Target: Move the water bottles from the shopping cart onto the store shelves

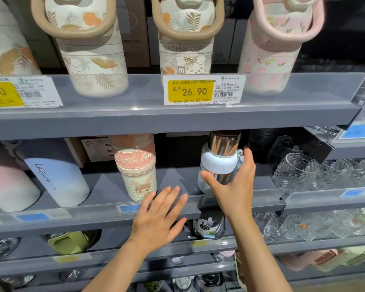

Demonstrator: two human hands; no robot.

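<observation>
A clear bottle (219,163) with a white band and a metallic inner sleeve is gripped by the right hand (234,184) on the middle shelf (105,216). The thumb is pressed against the bottle's lower left side, and the fingers (249,159) are wrapped around its right side, beside a small clasp at the band. The bottle stands roughly upright behind the shelf's clear front lip, its top reaching up close under the upper shelf (177,121). Whether its base rests fully on the shelf cannot be told, since the lip and hand cover it.

The left hand (158,218) is held open and flat, fingers spread, palm toward the shelf edge, and nothing is held in it. Its fingertips lie at the front lip, just below a pink cup (135,167) printed with a rabbit, which stands to the left of the bottle. Whether the hand touches the lip cannot be told.

Further left on the same shelf, a blue tumbler (57,175) marked "Leisure" is seen. To the right, clear glasses (299,171) are stacked on a neighbouring shelf.

On the upper shelf, 3 floral flasks with loop handles are lined up, 1 of them (185,39) marked "XIAOMAI CUP". A yellow tag (202,89) reading 26.90 is fixed to the lip below it.
</observation>
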